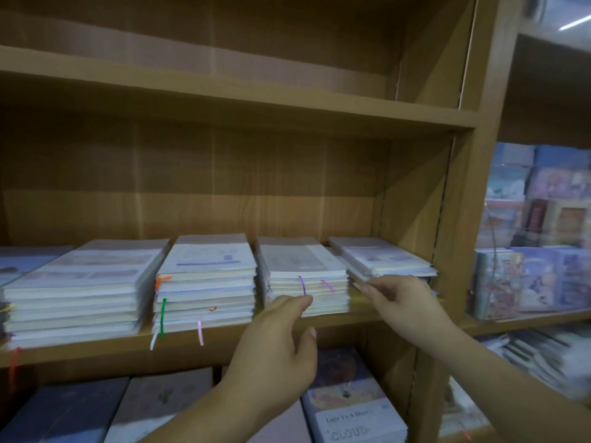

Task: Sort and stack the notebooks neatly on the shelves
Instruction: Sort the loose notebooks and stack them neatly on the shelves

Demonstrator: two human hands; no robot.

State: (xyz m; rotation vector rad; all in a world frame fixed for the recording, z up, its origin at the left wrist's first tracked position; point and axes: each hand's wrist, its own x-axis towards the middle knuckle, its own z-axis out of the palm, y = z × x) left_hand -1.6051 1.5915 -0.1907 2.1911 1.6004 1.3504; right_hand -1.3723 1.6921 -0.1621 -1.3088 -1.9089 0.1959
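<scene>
Both forearms come in from the bottom edge of the view toward the middle shelf (pixel 96 350). The left hand (pixel 278 343) hovers at the shelf's front edge, in front of the third stack (pixel 303 273). Its fingers (pixel 300 303) are released and loosely bent, holding nothing; the forefinger tip is at the stack's lower front, and I cannot tell whether it touches. The right hand (pixel 406 302) is at the front of the right stack (pixel 383 260), which sits at the shelf's right end beside the side wall (pixel 415 203). Its fingertips (pixel 367 287) reach left along that stack's lower front edge to its front left corner; whether they pinch a notebook or only press on it cannot be told. The notebooks lie flat in four stacks in a row along the shelf's front edge: a wide left stack (pixel 73 292), a second stack (pixel 208 282), then the third and the right one, which is the lowest and sits slightly askew. Green (pixel 163 316) and pink (pixel 200 332) ribbons hang from the second stack over the shelf's edge, and a purple ribbon (pixel 302 284) hangs from the third. On the lower shelf lie dark and pale covers, one printed CLOUD (pixel 355 417). Past the right upright, a neighbouring unit (pixel 527 282) holds colourful, blurred notebooks.
</scene>
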